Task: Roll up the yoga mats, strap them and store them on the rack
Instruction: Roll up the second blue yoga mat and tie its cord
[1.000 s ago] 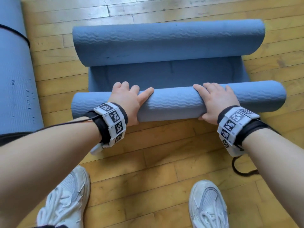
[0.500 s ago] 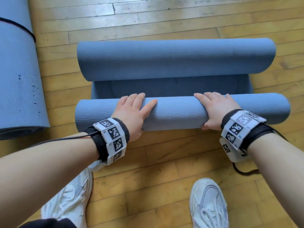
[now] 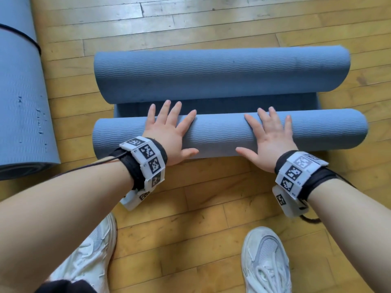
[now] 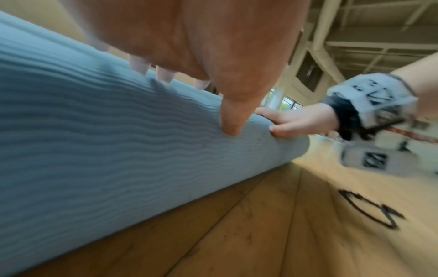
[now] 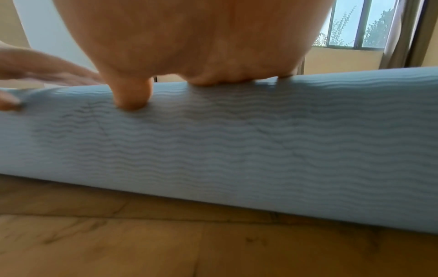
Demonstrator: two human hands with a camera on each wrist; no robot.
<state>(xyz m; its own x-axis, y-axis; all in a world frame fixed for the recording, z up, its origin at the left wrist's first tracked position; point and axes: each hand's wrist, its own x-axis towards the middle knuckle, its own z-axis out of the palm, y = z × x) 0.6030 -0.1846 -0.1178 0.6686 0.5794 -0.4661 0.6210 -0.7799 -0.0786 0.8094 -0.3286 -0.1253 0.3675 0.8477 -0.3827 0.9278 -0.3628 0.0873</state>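
Now both hands lie flat on the near roll [image 3: 220, 134] of a blue yoga mat on the wooden floor [image 3: 211, 208]. The left hand [image 3: 169, 134] presses its left part, fingers [image 3: 167, 108] straight and spread over the top, thumb low on the near side. The right hand [image 3: 268, 140] presses the same roll further right, fingers [image 3: 273, 115] likewise straight and spread. Just beyond this roll a short flat stretch of mat [image 3: 232, 105] joins it to a thicker far roll [image 3: 220, 75]. Well to the left of the near roll lies another rolled mat [image 3: 19, 102] with a black strap [image 3: 25, 38] around it. Two white sneakers [image 3: 266, 263] stand on the floor on the near side of it.
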